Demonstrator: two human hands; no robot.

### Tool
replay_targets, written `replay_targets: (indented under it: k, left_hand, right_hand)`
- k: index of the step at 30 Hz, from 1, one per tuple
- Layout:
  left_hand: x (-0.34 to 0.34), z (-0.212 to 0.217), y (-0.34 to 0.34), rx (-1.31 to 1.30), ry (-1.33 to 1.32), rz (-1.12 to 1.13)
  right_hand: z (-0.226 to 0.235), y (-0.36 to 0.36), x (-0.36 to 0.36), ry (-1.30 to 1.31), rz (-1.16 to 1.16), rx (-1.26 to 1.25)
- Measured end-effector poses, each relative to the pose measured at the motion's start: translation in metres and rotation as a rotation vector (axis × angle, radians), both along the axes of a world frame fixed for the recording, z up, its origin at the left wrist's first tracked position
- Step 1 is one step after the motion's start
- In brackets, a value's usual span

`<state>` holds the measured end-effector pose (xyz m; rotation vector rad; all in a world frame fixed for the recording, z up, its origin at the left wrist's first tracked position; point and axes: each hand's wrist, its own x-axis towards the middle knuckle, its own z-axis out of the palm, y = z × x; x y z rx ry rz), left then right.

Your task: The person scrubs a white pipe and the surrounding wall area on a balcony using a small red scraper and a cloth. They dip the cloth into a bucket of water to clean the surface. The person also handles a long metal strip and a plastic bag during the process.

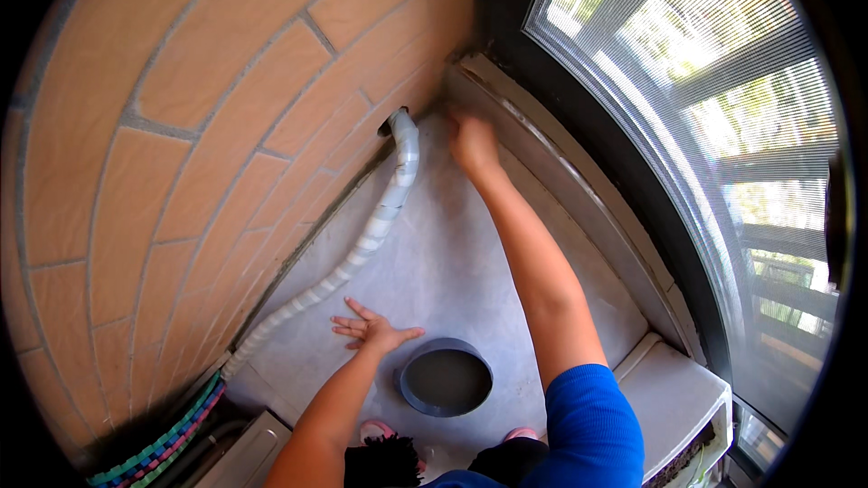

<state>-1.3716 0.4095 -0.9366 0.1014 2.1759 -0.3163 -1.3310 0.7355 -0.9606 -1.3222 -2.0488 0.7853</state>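
Observation:
My left hand (369, 330) has its fingers spread, low over the pale grey surface (443, 262). Nothing is in it; whether the palm rests on the surface I cannot tell. Just right of that hand stands a round, dark grey-blue basin (443, 343) with a dark inside. My right arm reaches far forward into the corner. There my right hand (472, 140) is blurred, close to the raised ledge (542, 154) under the window frame. Its fingers are smeared, so any held thing cannot be made out.
A pipe wrapped in white tape (371, 235) runs from a hole in the tan brick wall (208, 126) down to the left. A screened window (714, 126) curves along the right. Lower right stands a whitish box (674, 407); lower left lie colourful braided strands (172, 438). Pink footwear (372, 431) shows below.

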Motion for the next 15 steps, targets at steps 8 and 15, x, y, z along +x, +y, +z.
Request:
replay_targets:
  k: [8, 15]
  left_hand:
    - [0.0, 0.0, 0.0, 0.02, -0.02, -0.008]
    - [0.001, 0.0, -0.003, 0.002, 0.007, 0.001]
  right_hand:
    - [-0.001, 0.02, -0.005, -0.141, 0.099, -0.012]
    - [0.027, 0.015, -0.023, -0.436, 0.072, -0.081]
